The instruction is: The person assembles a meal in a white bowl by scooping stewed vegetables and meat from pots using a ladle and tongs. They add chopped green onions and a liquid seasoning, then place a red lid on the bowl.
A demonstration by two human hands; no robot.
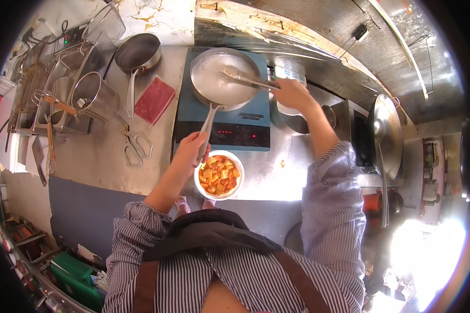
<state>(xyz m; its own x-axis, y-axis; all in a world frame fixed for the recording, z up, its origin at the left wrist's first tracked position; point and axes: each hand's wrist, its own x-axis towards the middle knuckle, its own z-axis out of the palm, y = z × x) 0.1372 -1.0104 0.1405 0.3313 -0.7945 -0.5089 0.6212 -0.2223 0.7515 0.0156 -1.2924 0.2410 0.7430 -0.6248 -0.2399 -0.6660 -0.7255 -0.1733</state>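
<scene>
A frying pan (208,124) with white, creamy liquid (209,78) in it stands on the blue-topped induction cooker (185,112). My left hand (191,149) is closed around its long metal handle. In my right hand (292,95) are metal tongs (251,80), their tips down in the white liquid. Whether the tongs grip anything there, I cannot tell. Close to my left hand, at the counter's front edge, sits a white round tub (241,182) full of orange-coated chunks (218,175).
Left on the counter lie a flat red packet (155,100), scissors (136,148) and an empty saucepan (139,53). Beyond them are a mesh basket (100,96) and fryer (55,86). A metal pot (292,124) stands right of the cooker; a large wok (385,135) is farther right.
</scene>
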